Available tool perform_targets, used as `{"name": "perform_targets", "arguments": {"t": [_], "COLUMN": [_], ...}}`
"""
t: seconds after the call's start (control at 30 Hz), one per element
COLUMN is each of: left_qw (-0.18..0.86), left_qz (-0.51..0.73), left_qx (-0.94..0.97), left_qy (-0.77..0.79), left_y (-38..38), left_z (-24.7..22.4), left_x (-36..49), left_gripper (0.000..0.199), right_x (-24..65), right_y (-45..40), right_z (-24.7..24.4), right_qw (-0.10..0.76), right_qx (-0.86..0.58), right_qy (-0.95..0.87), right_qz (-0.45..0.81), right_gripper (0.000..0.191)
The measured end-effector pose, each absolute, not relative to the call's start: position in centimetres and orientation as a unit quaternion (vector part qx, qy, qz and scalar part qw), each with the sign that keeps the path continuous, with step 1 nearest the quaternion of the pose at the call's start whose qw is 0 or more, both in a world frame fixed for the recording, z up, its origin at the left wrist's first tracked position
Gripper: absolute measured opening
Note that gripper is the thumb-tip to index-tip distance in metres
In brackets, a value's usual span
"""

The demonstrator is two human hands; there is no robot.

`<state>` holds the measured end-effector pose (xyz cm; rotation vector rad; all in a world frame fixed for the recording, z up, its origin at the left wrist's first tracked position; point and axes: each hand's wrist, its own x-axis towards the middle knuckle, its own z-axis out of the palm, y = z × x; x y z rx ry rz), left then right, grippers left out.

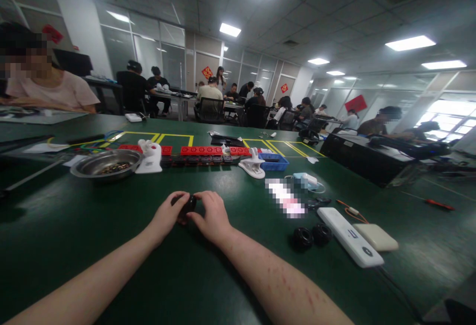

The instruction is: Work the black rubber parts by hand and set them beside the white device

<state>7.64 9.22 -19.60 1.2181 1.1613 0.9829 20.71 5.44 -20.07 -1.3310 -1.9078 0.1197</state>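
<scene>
Both my hands meet over the green table, closed around a small black wheel-like part (191,202), mostly covered by the fingers. My left hand (171,212) grips it from the left with thumb and fingers. From the right, my right hand (212,214) pinches the same part, its index finger over the top and thumb lower down. To the right lie two black toy wheels (302,238), side by side. Beyond my hands runs a row of red strips (204,151) with black strips (203,160) in front of it.
A metal bowl (84,166) with small brassy pieces stands left, beside a white clip stand (150,159). Another white clip (253,165) is near a blue tray (278,162). A white power strip (347,235), a cream box (377,237) and a black case (366,156) occupy the right. People sit behind.
</scene>
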Motion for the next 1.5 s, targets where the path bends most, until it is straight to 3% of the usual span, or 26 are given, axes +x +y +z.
{"name": "perform_targets", "arguments": {"t": [0.13, 0.23, 0.4, 0.6, 0.73, 0.93, 1.1, 1.23, 1.4, 1.5], "left_qw": [0.566, 0.572, 0.567, 0.581, 0.561, 0.558, 0.585, 0.567, 0.563, 0.554], "left_qz": [0.415, 0.413, 0.416, 0.424, 0.418, 0.409, 0.418, 0.408, 0.407, 0.414], "left_qx": [0.527, 0.535, 0.558, 0.536, 0.528, 0.538, 0.518, 0.550, 0.550, 0.544], "left_qy": [0.478, 0.464, 0.441, 0.441, 0.481, 0.482, 0.463, 0.457, 0.463, 0.475], "left_y": [9.4, 9.3, 9.1, 9.0, 9.3, 9.2, 8.8, 8.7, 9.0, 9.4], "left_z": [-19.8, -19.9, -19.9, -19.7, -19.9, -19.6, -19.3, -19.4, -19.7, -20.1], "left_x": [7.5, 7.5, 7.3, 7.4, 7.6, 7.6, 7.6, 7.7, 7.6, 7.6], "left_gripper": [0.042, 0.041, 0.040, 0.043, 0.042, 0.039, 0.041, 0.044, 0.046, 0.045], "right_x": [20.5, 20.5, 20.7, 20.8, 20.8, 20.4, 20.4, 20.7, 20.8, 20.8], "right_y": [5.3, 5.7, 6.5, 6.5, 6.0, 5.3, 5.8, 6.6, 6.6, 6.2], "right_z": [-20.1, -20.3, -20.9, -21.3, -20.7, -20.0, -20.5, -21.2, -21.2, -20.8], "right_qw": [0.403, 0.381, 0.324, 0.380, 0.413, 0.422, 0.401, 0.352, 0.389, 0.415], "right_qx": [-0.553, -0.598, -0.609, -0.563, -0.521, -0.514, -0.593, -0.607, -0.573, -0.535], "right_qy": [-0.727, -0.702, -0.719, -0.728, -0.745, -0.743, -0.693, -0.706, -0.714, -0.729], "right_qz": [0.054, 0.065, 0.087, 0.090, 0.060, 0.071, 0.086, 0.092, 0.106, 0.097], "right_gripper": [0.039, 0.026, 0.040, 0.020, 0.039, 0.044, 0.024, 0.037, 0.020, 0.029]}}
